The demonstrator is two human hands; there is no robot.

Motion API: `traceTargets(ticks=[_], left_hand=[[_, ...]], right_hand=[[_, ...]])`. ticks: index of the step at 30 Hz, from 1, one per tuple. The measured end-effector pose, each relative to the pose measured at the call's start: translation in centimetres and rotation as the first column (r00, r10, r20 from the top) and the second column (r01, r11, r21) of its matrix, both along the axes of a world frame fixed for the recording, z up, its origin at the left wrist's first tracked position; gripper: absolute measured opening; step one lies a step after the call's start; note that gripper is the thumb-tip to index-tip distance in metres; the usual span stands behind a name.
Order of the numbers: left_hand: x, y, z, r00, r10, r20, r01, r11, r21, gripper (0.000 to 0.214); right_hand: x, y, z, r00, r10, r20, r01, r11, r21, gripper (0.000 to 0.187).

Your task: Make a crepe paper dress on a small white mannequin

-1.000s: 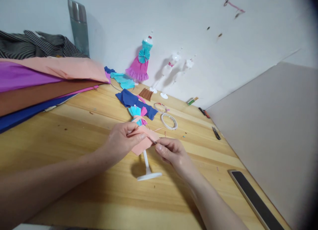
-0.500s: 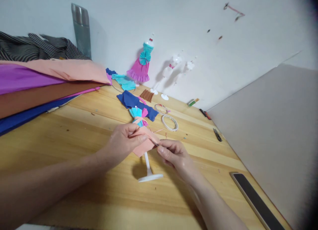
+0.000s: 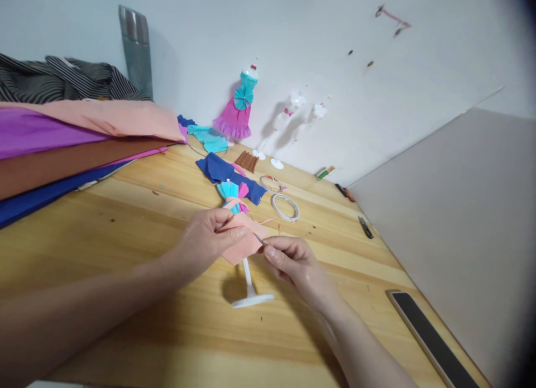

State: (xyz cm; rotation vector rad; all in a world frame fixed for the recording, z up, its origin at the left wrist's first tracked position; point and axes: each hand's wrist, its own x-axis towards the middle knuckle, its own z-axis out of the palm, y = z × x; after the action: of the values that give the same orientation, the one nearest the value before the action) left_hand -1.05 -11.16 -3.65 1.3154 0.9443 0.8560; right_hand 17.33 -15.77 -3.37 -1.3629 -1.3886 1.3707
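Observation:
My left hand (image 3: pixel 213 237) pinches a peach piece of crepe paper (image 3: pixel 242 244) between thumb and fingers. In my right hand (image 3: pixel 293 260) is a thin, dark, pointed tool (image 3: pixel 260 240), its tip lying on the paper's right part; the fingers hide its other end. Behind the paper stands a small mannequin with a white stand (image 3: pixel 249 287) and round base. Its turquoise and pink crepe-paper top (image 3: pixel 233 195) has a peach band around the middle; the paper hides the part below.
Blue crepe paper (image 3: pixel 230 176) and a tape roll (image 3: pixel 285 207) lie behind. A dressed mannequin (image 3: pixel 237 106) and two bare ones stand by the wall. Paper sheets (image 3: pixel 84 153) are stacked left. A cutter knife (image 3: pixel 365 227) and phone-like slab (image 3: pixel 431 338) lie right.
Almost nothing differs. The pointed tool's tip has shifted slightly on the peach paper, and the whole view has moved a little; both hands keep their hold.

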Motion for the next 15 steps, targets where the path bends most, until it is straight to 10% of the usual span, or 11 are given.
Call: traceTargets(ticks=[15], left_hand=[[0.09, 0.29, 0.01, 0.992, -0.012, 0.122, 0.032, 0.986, -0.161, 0.020]], right_hand=[[0.30, 0.11, -0.16, 0.981, 0.006, -0.195, -0.026, 0.994, -0.103, 0.035]])
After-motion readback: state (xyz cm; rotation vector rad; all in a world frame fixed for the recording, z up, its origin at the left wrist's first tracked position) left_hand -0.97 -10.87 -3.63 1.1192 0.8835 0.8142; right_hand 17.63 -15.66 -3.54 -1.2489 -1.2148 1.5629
